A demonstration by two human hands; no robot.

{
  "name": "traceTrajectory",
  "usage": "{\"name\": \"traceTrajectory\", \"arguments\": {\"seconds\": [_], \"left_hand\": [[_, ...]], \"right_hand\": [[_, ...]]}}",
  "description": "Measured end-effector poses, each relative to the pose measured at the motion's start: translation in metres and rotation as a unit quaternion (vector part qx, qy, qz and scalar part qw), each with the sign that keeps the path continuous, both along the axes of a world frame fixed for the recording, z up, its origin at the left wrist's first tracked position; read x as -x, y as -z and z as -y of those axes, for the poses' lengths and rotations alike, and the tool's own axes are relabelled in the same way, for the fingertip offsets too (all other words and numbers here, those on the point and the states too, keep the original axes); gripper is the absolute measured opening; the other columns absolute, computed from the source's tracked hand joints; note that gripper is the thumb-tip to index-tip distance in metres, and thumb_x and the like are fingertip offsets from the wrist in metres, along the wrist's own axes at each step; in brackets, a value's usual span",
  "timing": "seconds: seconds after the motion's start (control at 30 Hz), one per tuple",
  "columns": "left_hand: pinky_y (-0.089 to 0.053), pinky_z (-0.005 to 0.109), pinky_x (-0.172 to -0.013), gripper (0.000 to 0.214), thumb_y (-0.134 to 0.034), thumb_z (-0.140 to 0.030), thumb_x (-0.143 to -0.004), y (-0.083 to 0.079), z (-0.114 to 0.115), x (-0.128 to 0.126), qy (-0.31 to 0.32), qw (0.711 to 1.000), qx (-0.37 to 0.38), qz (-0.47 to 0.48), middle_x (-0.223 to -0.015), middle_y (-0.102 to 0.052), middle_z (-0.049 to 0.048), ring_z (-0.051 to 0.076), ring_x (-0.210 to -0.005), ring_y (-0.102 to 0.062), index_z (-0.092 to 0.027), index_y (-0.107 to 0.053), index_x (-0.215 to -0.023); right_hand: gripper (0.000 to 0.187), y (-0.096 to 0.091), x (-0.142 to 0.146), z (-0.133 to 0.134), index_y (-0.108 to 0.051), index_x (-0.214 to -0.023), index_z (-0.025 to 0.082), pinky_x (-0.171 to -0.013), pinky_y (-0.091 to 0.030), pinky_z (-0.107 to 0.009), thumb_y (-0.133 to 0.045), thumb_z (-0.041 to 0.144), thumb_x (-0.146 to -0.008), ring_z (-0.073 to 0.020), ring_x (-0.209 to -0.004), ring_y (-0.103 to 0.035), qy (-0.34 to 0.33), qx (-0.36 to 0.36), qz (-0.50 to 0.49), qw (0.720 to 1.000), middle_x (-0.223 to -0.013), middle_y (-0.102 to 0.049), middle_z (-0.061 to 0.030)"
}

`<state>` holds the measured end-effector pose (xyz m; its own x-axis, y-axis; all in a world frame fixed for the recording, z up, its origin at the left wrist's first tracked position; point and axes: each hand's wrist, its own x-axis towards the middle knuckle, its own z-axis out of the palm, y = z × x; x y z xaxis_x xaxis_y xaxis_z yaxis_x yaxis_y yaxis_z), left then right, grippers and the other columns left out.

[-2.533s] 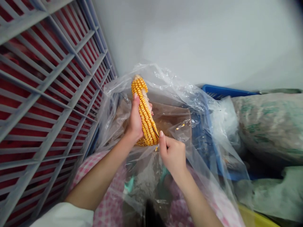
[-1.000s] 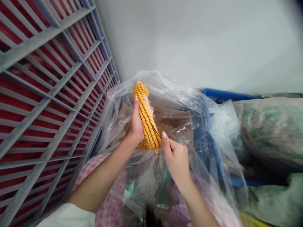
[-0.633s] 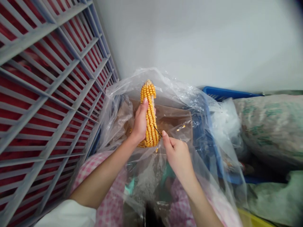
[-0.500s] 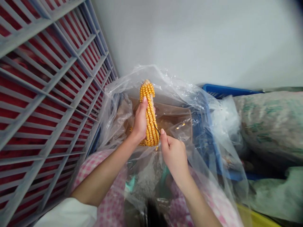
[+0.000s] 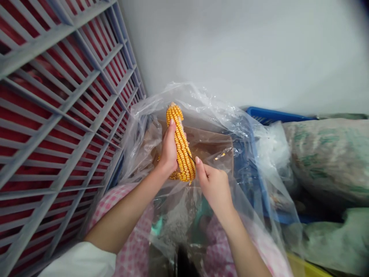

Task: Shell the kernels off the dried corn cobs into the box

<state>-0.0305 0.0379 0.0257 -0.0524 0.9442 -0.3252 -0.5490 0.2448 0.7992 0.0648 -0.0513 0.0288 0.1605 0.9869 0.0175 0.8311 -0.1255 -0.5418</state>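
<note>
My left hand [image 5: 168, 150] is wrapped round an ear of corn [image 5: 182, 148], thumb along its side. The ear is tilted, its narrow tip pointing away from me, and a strip near the tip is bare of kernels. In my right hand [image 5: 215, 184] is a thin dark pointed tool [image 5: 190, 156], whose end touches the kernels on the ear's right side; its handle is hidden in my fingers. Below the ear, a clear plastic bag [image 5: 138, 130] lines a cardboard box [image 5: 201, 134]. Loose kernels [image 5: 219, 156] lie on the plastic at the right.
A tall slatted plastic crate [image 5: 72, 104] with red contents stands close on the left. Behind is a pale wall [image 5: 230, 50]. At the right, a blue crate [image 5: 271, 115] and a full sack [image 5: 328, 154] sit beside the bag, with something yellow [image 5: 305, 265] lower down.
The ear's tip has swung slightly left and down in view, with my left hand. The tool stays against the kernels; my right hand has barely shifted.
</note>
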Motion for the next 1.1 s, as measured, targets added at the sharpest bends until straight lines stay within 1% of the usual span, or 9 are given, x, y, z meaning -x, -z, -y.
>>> {"name": "traceTrajectory", "arguments": {"seconds": [0.1,0.27,0.37,0.47,0.57,0.7,0.8,0.93,1.1], "left_hand": [[-0.045,0.02,-0.052,0.038,-0.05,-0.057,-0.074,-0.002,-0.003,0.001,-0.009,0.996,-0.068,-0.05,-0.064,-0.054,-0.0014,0.009,-0.055,-0.053,-0.019,-0.054,-0.076],[-0.046,0.02,-0.052,0.041,-0.047,-0.059,-0.074,-0.007,-0.014,0.007,-0.044,0.996,-0.071,-0.041,-0.062,-0.053,-0.002,0.009,-0.054,-0.053,-0.019,-0.054,-0.078],[-0.046,0.021,-0.052,0.041,-0.044,-0.058,-0.075,-0.01,-0.013,0.006,-0.024,0.997,-0.064,-0.019,-0.061,-0.053,-0.0016,0.009,-0.054,-0.054,-0.019,-0.055,-0.079],[-0.046,0.022,-0.053,0.04,-0.045,-0.057,-0.075,-0.011,-0.006,0.001,0.013,0.998,-0.055,-0.007,-0.062,-0.055,-0.0016,0.01,-0.056,-0.055,-0.019,-0.055,-0.08],[-0.047,0.022,-0.054,0.041,-0.045,-0.057,-0.075,-0.01,0.0,-0.003,0.033,0.998,-0.052,0.007,-0.062,-0.054,-0.0021,0.009,-0.055,-0.055,-0.018,-0.055,-0.082],[-0.046,0.022,-0.054,0.04,-0.046,-0.056,-0.076,-0.006,0.002,-0.004,0.032,0.997,-0.066,0.011,-0.063,-0.054,-0.0022,0.009,-0.055,-0.053,-0.018,-0.055,-0.082],[-0.046,0.021,-0.055,0.038,-0.048,-0.056,-0.076,-0.002,0.003,-0.003,0.029,0.997,-0.069,-0.028,-0.067,-0.055,-0.0015,0.009,-0.059,-0.054,-0.019,-0.056,-0.082],[-0.046,0.021,-0.063,0.038,-0.053,-0.055,-0.074,0.003,0.005,-0.004,0.057,0.99,-0.067,-0.108,-0.07,-0.058,-0.0001,0.011,-0.068,-0.056,-0.019,-0.059,-0.083],[-0.046,0.023,-0.063,0.039,-0.052,-0.057,-0.073,0.007,0.01,-0.009,0.092,0.992,-0.018,-0.082,-0.066,-0.058,0.0006,0.013,-0.067,-0.057,-0.019,-0.06,-0.081]], "right_hand": [[0.054,-0.008,-0.005,0.002,-0.052,-0.047,0.015,-0.047,-0.018,-0.022,-0.033,0.044,-0.088,-0.0061,-0.042,-0.028,0.001,-0.021,-0.003,1.0,-0.042,-0.042,0.0024],[0.051,-0.014,-0.008,0.007,-0.035,-0.044,0.016,-0.045,-0.017,-0.022,-0.037,0.043,-0.087,-0.0053,-0.043,-0.024,0.028,-0.054,-0.05,0.997,-0.043,-0.029,0.0047],[0.05,-0.014,-0.007,0.008,-0.026,-0.046,0.017,-0.044,-0.017,-0.021,-0.036,0.044,-0.087,-0.0053,-0.043,-0.024,0.047,-0.046,-0.112,0.992,-0.045,-0.022,0.0054],[0.049,-0.013,-0.004,0.006,-0.024,-0.047,0.019,-0.043,-0.017,-0.022,-0.035,0.045,-0.086,-0.0058,-0.043,-0.024,0.046,-0.039,-0.144,0.988,-0.045,-0.022,0.0054],[0.049,-0.012,0.0,0.003,-0.025,-0.047,0.019,-0.044,-0.016,-0.022,-0.034,0.046,-0.086,-0.0062,-0.042,-0.024,0.047,-0.024,-0.146,0.988,-0.044,-0.023,0.0052],[0.05,-0.013,0.002,0.003,-0.025,-0.047,0.019,-0.044,-0.016,-0.023,-0.032,0.048,-0.086,-0.0068,-0.042,-0.024,0.06,0.004,-0.132,0.989,-0.044,-0.024,0.0049],[0.052,-0.016,0.0,0.004,-0.026,-0.045,0.019,-0.045,-0.017,-0.023,-0.03,0.049,-0.087,-0.0074,-0.042,-0.024,0.054,0.032,-0.103,0.993,-0.042,-0.027,0.0043],[0.055,-0.016,-0.003,0.005,-0.035,-0.041,0.018,-0.046,-0.017,-0.024,-0.03,0.047,-0.088,-0.0079,-0.041,-0.025,0.035,0.055,-0.043,0.997,-0.039,-0.032,0.0032],[0.057,-0.005,0.004,0.006,-0.053,-0.045,0.016,-0.047,-0.017,-0.025,-0.027,0.038,-0.091,-0.0079,-0.038,-0.03,0.033,0.03,0.031,0.999,-0.039,-0.043,0.0003]]}}
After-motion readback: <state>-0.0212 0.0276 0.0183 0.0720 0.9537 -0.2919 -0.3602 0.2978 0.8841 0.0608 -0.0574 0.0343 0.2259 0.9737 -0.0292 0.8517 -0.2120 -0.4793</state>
